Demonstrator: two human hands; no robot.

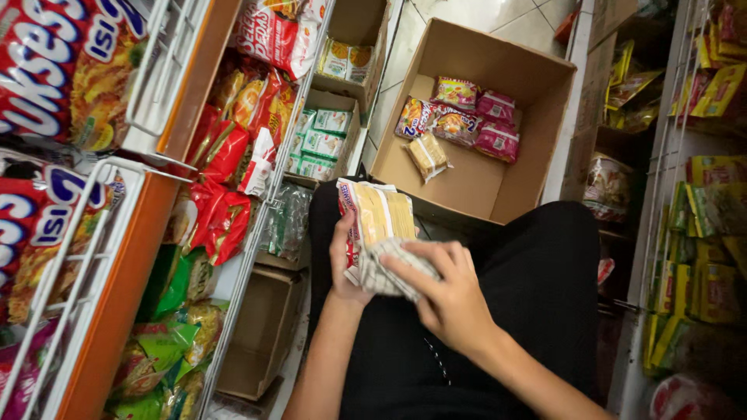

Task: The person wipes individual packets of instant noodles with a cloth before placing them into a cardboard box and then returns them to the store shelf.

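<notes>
A clear pack of pale noodle blocks (378, 222) with a red edge sits upright over the person's lap in black trousers (513, 295), in front of an open cardboard box (498, 70). The left hand (342, 260) grips the pack from its left side, fingers clenched around the edge. The right hand (443, 292) presses a grey checked cloth (385, 268) against the pack's lower front, fingers closed on the cloth. Inside the box lie about 5 snack packets (467, 117), pink and orange, plus 1 loose noodle pack (428, 154). To the left, white wire racks (101, 225) on an orange shelf frame hold red and yellow packets. Yellow and green packets (700, 233) hang on the right.
</notes>
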